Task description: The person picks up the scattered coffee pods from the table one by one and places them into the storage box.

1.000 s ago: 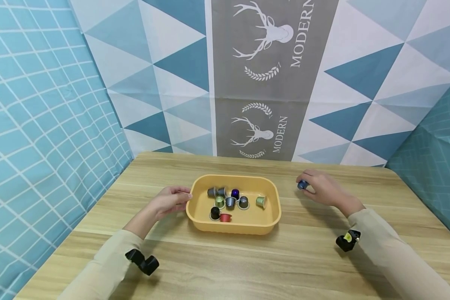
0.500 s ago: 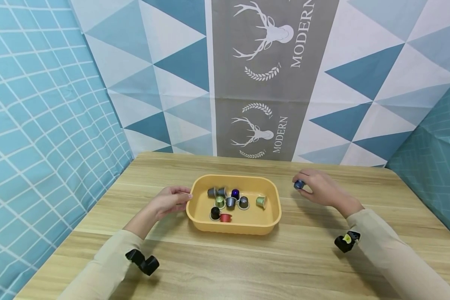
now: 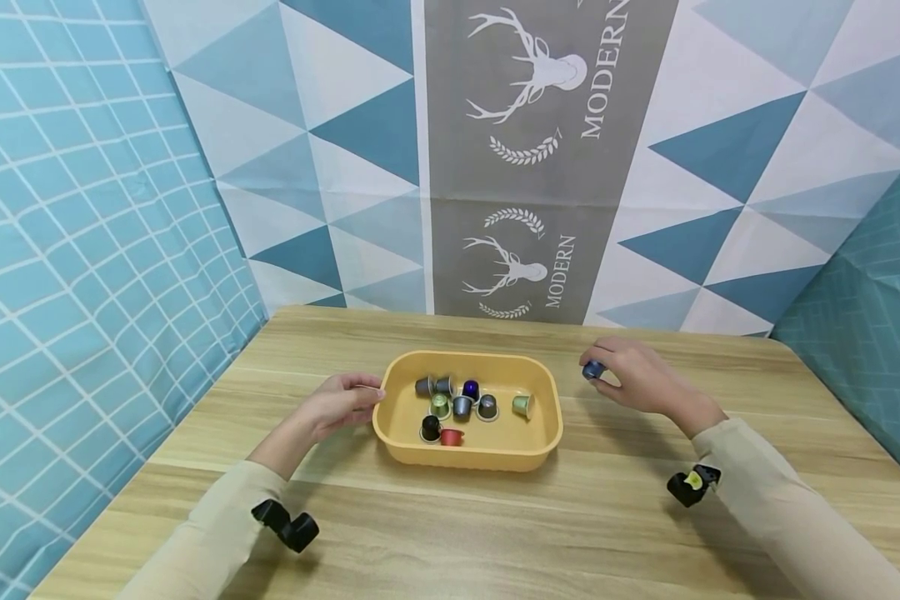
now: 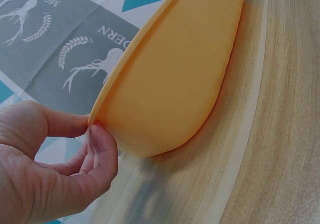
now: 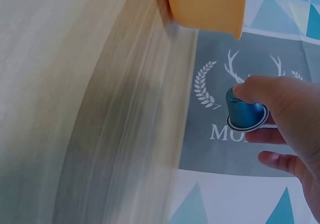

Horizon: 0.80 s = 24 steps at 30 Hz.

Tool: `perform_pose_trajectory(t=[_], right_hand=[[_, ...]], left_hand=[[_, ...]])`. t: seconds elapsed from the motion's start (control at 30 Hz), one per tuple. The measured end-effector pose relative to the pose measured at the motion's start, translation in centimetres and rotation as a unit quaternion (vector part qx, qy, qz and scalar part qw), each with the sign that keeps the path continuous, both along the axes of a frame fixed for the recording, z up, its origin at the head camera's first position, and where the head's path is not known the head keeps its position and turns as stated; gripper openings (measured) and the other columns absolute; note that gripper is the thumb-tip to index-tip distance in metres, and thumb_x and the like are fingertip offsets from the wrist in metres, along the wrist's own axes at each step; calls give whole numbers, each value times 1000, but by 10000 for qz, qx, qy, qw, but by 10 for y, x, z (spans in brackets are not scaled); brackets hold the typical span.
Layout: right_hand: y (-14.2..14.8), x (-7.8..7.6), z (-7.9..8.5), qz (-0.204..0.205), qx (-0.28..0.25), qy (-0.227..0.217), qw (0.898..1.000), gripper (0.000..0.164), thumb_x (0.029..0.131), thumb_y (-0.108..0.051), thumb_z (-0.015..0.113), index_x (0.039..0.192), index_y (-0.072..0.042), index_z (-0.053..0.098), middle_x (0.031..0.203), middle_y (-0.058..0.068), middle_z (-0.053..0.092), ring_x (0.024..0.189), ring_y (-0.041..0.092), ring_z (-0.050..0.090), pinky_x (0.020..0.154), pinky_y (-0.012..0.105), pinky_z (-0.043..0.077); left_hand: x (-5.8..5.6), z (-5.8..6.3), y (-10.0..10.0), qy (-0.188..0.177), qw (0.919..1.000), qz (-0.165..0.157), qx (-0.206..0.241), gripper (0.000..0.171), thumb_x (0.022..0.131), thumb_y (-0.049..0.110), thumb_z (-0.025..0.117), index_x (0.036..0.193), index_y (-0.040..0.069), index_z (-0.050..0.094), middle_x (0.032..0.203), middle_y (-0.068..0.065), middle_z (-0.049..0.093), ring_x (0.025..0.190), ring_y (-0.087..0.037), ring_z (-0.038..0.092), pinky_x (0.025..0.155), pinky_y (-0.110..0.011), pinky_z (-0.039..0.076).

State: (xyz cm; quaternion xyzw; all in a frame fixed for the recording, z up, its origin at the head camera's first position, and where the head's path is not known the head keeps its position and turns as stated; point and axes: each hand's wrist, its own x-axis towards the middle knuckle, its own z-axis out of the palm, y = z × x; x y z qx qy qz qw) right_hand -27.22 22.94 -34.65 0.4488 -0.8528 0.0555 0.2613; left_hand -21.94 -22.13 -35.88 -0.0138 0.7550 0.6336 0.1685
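Note:
A yellow-orange plastic basin (image 3: 465, 458) stands mid-table in the head view, with several coffee capsules lying in it. Among them are a red capsule (image 3: 452, 437), a black capsule (image 3: 431, 427) and a green capsule (image 3: 522, 405). My left hand (image 3: 342, 403) pinches the basin's left rim between thumb and fingers, as the left wrist view shows closely. To the right of the basin, my right hand (image 3: 639, 375) holds a blue coffee capsule (image 5: 244, 110) above the table, pinched between thumb and fingers. Part of that capsule is hidden by the thumb.
The wooden table (image 3: 450, 533) runs back to a patterned cloth wall (image 3: 510, 167). A blue tiled cloth (image 3: 82, 250) hangs at the left and a teal one (image 3: 870, 317) at the right. A black wrist camera (image 3: 285, 523) sits on the left sleeve.
My right hand has moved slightly left with the blue capsule, closer to the basin. The left hand and the basin have stayed in place.

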Motion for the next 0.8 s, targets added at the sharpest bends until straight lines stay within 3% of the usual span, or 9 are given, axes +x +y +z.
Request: perform_pose_trajectory(t=[0.53,0.8], right_hand=[[-15,13,16,-68,158,-95,9998,28,74,-12,81,97,-8,66,90,2,64,81,13,61,72,33,56],[-23,17,23,163,62,66,9998,27,74,-13,81,96,-9,66,89,1,64,80,12,60,71,32,55]], left_hand=[[2,2,1,-5,10000,-48,-72,43,94,13,56,130,-9,44,108,-7,58,91,-11,59,76,-19,54],[3,2,1,25,10000,-62,-65,43,94,12,56,129,-9,44,106,-7,58,89,-10,60,75,-19,54]])
